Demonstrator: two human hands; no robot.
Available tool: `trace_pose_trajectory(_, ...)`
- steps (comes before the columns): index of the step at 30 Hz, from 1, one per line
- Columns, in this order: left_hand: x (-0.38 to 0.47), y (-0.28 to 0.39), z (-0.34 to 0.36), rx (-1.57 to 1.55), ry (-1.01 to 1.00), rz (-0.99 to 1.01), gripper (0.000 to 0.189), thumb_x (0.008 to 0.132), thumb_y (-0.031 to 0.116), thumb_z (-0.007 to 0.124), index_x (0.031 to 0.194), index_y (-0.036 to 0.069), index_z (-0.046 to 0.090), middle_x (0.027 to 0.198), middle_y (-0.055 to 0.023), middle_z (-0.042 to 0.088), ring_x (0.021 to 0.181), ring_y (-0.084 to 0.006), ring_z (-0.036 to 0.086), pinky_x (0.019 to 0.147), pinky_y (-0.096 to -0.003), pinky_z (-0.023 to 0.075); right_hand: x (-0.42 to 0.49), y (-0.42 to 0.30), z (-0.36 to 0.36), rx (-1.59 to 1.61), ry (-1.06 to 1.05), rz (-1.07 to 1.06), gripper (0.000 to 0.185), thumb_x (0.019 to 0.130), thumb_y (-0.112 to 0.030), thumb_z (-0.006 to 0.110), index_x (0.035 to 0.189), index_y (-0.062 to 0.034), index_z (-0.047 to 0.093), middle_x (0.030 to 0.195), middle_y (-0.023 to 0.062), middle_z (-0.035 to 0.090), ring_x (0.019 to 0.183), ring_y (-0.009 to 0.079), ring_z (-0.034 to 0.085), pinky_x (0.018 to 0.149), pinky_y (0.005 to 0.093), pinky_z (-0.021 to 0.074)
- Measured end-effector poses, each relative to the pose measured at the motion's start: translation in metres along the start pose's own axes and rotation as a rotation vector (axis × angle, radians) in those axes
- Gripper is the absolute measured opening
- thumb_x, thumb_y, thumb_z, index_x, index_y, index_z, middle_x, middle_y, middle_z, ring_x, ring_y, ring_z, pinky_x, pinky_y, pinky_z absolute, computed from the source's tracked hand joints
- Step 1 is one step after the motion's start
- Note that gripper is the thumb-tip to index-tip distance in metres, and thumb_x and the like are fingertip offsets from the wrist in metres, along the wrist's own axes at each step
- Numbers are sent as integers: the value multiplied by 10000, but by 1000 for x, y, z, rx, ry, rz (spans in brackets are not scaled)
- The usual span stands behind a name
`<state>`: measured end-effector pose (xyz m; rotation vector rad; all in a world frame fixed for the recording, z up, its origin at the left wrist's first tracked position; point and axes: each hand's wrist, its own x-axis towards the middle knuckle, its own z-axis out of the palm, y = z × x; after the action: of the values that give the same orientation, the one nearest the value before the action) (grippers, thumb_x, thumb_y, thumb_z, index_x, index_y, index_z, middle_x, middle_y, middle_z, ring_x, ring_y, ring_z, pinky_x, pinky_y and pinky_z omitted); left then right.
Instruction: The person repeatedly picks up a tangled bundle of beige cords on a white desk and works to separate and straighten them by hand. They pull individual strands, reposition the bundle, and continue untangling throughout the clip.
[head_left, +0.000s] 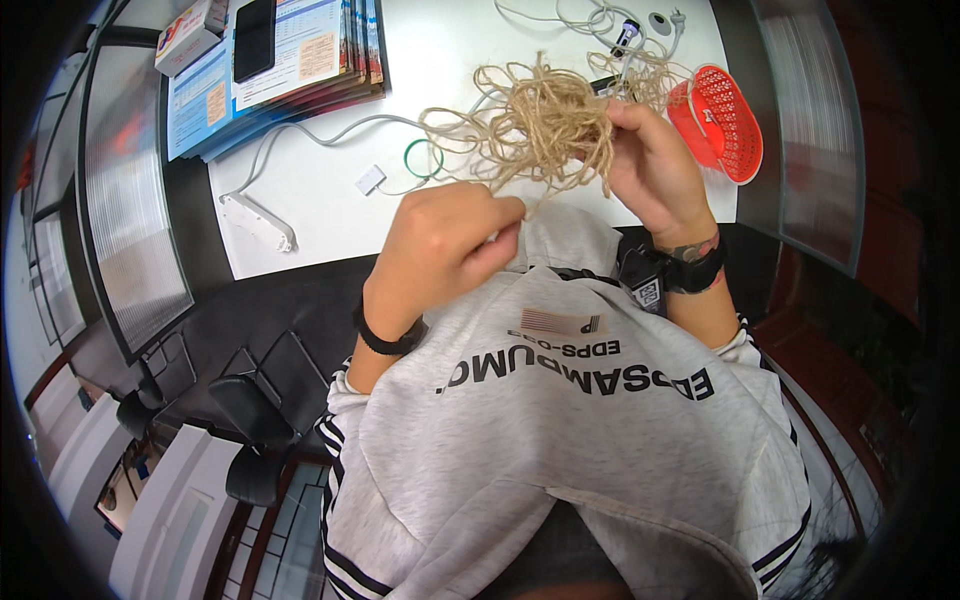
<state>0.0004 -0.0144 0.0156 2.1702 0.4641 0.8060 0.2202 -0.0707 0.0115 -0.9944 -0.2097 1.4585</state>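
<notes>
A loose, tangled bundle of jute twine is held up over the white desk. My right hand grips its right side, the thumb on top and the other fingers partly hidden behind the strands. Below and to the left of the bundle, my left hand pinches a strand of the twine between thumb and forefinger. Several loops hang out to the left of the tangle, above a green ring on the desk. More thin twine lies behind my right hand, near the red plastic basket.
A stack of printed brochures bears a black smartphone and a small box. A white cable runs across the desk to a white plastic device. A small flashlight and coiled cables lie at the back. Partition panels flank the desk.
</notes>
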Motion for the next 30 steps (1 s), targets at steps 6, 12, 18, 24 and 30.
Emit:
trace_pose_trajectory(6,-3,-7,-7,163,3,-164,70,709,25,694,773,25,665,566,-53,491,462,-169,448,443,-286,337,-2,-3,-1,-51,-110,32,177,899,-99,512,907,42,619,920,70,628,870,125,562,831,265,437)
trace_pose_trajectory(12,2,-1,-7,21,84,-94,55,735,20,686,765,-2,645,592,-44,528,484,-141,468,454,-258,340,-5,0,6,-243,-211,79,168,903,-113,528,936,16,631,923,48,630,843,107,557,809,251,429)
trace_pose_trajectory(18,8,14,6,-211,264,-313,183,767,55,708,935,15,647,640,-71,587,492,-109,511,457,-225,378,-11,3,17,-399,-252,70,196,911,-172,579,978,5,633,915,13,623,822,67,540,749,214,433)
trace_pose_trajectory(24,10,7,11,-190,115,-311,298,786,17,697,1069,3,605,678,-15,589,585,-45,526,519,-170,401,-17,-1,24,-490,-347,119,195,889,-116,600,1029,18,627,947,29,636,874,71,568,789,216,457)
trace_pose_trajectory(30,2,6,7,-304,168,-420,296,784,-34,647,1073,-24,583,776,-19,614,693,-53,548,612,-176,422,-19,-5,27,-571,-362,44,250,874,-84,598,1097,28,603,1043,62,630,935,89,574,844,224,457)
